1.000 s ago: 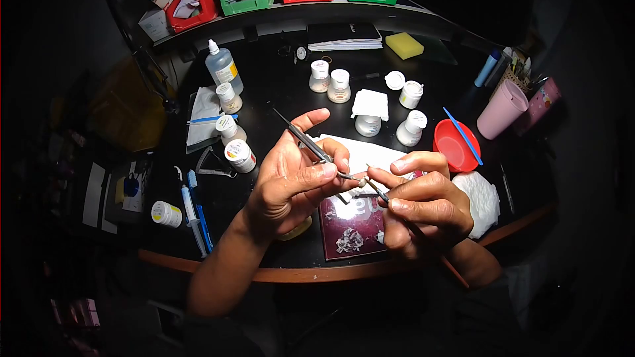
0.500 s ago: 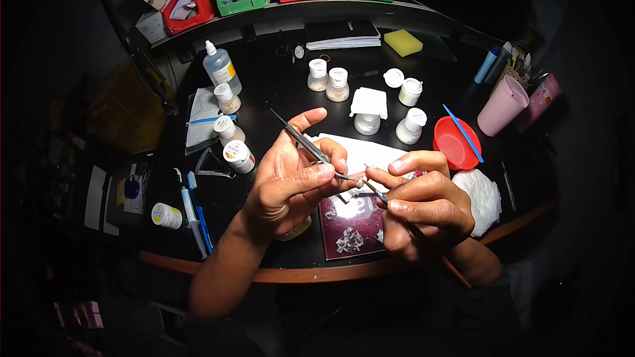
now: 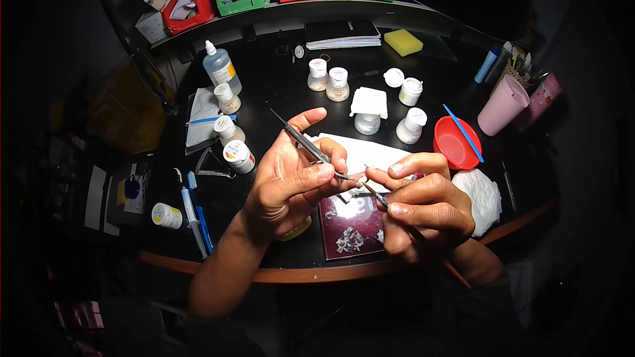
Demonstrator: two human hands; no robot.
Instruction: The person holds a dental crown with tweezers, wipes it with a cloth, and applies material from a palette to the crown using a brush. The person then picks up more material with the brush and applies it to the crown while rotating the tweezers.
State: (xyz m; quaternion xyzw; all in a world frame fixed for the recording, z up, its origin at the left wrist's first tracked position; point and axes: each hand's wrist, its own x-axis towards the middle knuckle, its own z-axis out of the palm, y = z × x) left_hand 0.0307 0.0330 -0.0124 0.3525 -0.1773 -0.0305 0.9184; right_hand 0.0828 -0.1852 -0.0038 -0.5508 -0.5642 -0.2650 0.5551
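Observation:
My left hand (image 3: 288,182) pinches a dark metal tweezer-like tool (image 3: 301,139) between thumb and fingers. At the tool's tip is a small whitish piece (image 3: 360,183). My right hand (image 3: 426,208) grips a thin brush (image 3: 423,241) with a reddish-brown handle, its tip at or very near the whitish piece. Whether the tip touches it cannot be made out. Below the hands lie a white sheet or tile (image 3: 370,155) and a dark red glossy box or book (image 3: 337,228) with crumpled tissue bits (image 3: 349,240) on it.
White-capped jars (image 3: 367,123) stand behind the hands. To the right are a red bowl (image 3: 450,142) with a blue stick, a wad of tissue (image 3: 479,201) and a pink cup (image 3: 503,106). At left are a clear bottle (image 3: 221,69), more jars and blue brushes (image 3: 198,215).
My right hand and the brush have shifted very slightly. My left hand and its tool look unmoved.

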